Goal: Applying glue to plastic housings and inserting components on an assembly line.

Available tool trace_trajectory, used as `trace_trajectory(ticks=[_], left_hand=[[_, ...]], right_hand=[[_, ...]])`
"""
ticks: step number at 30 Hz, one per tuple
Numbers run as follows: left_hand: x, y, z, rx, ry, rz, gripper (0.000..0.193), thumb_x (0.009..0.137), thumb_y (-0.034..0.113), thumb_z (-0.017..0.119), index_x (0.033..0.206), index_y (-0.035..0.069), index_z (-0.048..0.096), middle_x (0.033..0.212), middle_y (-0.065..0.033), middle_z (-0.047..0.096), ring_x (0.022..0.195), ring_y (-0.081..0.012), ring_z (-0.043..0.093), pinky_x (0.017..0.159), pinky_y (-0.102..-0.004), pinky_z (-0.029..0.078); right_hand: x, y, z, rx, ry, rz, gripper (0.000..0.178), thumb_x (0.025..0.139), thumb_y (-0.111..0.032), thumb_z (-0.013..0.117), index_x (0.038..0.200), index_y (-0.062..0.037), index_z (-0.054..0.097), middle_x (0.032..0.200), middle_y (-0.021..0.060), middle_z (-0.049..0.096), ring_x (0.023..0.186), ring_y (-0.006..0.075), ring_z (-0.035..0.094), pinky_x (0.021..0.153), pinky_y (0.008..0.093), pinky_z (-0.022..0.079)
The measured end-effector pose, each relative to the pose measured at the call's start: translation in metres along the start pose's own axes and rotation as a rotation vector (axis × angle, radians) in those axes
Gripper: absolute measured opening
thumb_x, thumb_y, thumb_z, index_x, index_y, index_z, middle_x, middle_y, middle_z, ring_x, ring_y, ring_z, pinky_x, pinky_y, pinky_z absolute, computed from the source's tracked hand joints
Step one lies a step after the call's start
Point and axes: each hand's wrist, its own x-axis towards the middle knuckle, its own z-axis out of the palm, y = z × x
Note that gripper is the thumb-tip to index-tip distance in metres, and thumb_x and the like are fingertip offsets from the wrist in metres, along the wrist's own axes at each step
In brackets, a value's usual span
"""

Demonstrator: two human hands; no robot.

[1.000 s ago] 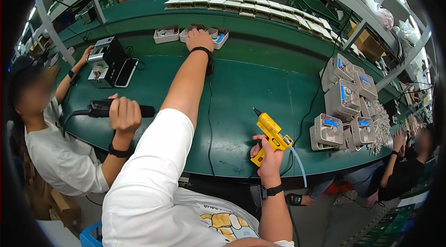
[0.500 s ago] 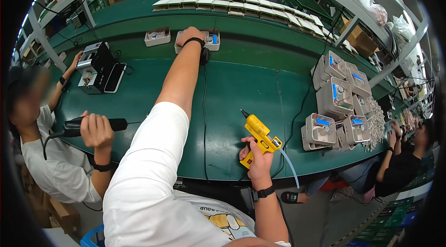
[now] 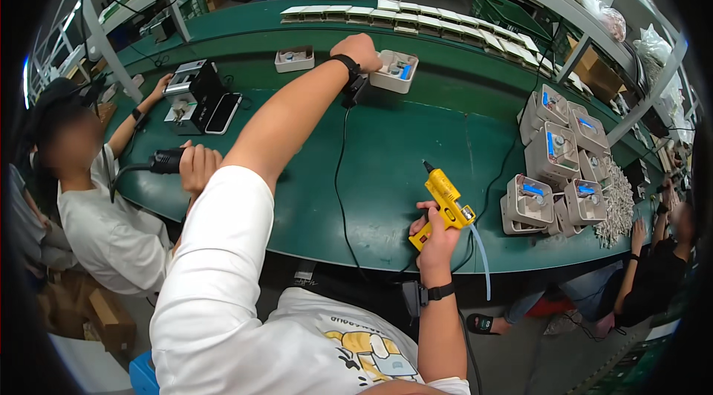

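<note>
My left hand (image 3: 359, 52) is stretched far across the bench, closed at the left rim of a small off-white plastic box (image 3: 394, 74); its fingertips are partly hidden. Inside that box show a blue part and some wiring. Low over the near side of the bench, my right hand (image 3: 437, 239) grips a yellow hot glue gun (image 3: 443, 192) by its handle. The gun's dark nozzle points away and up to the left, and a clear glue stick (image 3: 483, 261) trails from its back. A second off-white box (image 3: 295, 59) sits left of my left hand.
Stacked boxes with blue parts (image 3: 551, 150) stand at right beside a heap of small pale pieces (image 3: 615, 205). A black machine (image 3: 194, 98) is at left. A co-worker there holds a black corded tool (image 3: 166, 162). A cable (image 3: 342, 172) crosses the green bench (image 3: 386, 150).
My left hand has moved to the right along the far side, and the box at it has shifted right too. The view has turned slightly left. My right hand still holds the glue gun.
</note>
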Motion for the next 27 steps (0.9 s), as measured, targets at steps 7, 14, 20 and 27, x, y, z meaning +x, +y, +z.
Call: trace_trajectory(ticks=[7, 14, 20, 27], left_hand=[[-0.037, -0.042, -0.010, 0.367, -0.246, 0.168, 0.032, 0.072, 0.022, 0.075, 0.093, -0.001, 0.081, 0.102, -0.0229, 0.079, 0.095, -0.0381, 0.077, 0.081, -0.0453, 0.062], [-0.050, -0.082, -0.003, 0.458, -0.784, 0.036, 0.032, 0.070, 0.021, 0.075, 0.093, -0.002, 0.080, 0.101, -0.0202, 0.079, 0.093, -0.0335, 0.079, 0.077, -0.0446, 0.062], [0.007, -0.116, -0.017, 0.359, -0.215, -0.115, 0.028, 0.075, 0.012, 0.070, 0.098, 0.001, 0.082, 0.107, -0.0203, 0.080, 0.100, -0.0337, 0.079, 0.083, -0.0463, 0.062], [0.065, -0.215, 0.038, 0.364, -0.061, -0.171, 0.043, 0.081, 0.007, 0.068, 0.122, 0.002, 0.076, 0.134, -0.0223, 0.072, 0.124, -0.0372, 0.070, 0.100, -0.0482, 0.060]], right_hand=[[-0.012, -0.002, 0.008, -0.058, 0.009, -0.024, 0.014, 0.105, -0.010, 0.056, 0.111, 0.0023, 0.062, 0.107, 0.0145, 0.071, 0.063, 0.0132, 0.060, 0.060, 0.0336, 0.053], [-0.011, 0.002, -0.002, -0.047, -0.026, -0.029, 0.013, 0.107, -0.010, 0.057, 0.113, -0.0001, 0.062, 0.112, 0.0118, 0.071, 0.066, 0.0122, 0.063, 0.061, 0.0313, 0.054], [-0.009, 0.004, 0.001, -0.057, 0.009, -0.043, 0.014, 0.106, -0.010, 0.057, 0.112, 0.0011, 0.062, 0.110, 0.0133, 0.071, 0.064, 0.0123, 0.061, 0.060, 0.0323, 0.053], [-0.005, 0.007, 0.004, -0.095, -0.001, -0.073, 0.015, 0.107, -0.009, 0.056, 0.114, 0.0021, 0.062, 0.110, 0.0133, 0.071, 0.065, 0.0116, 0.062, 0.059, 0.0318, 0.054]])
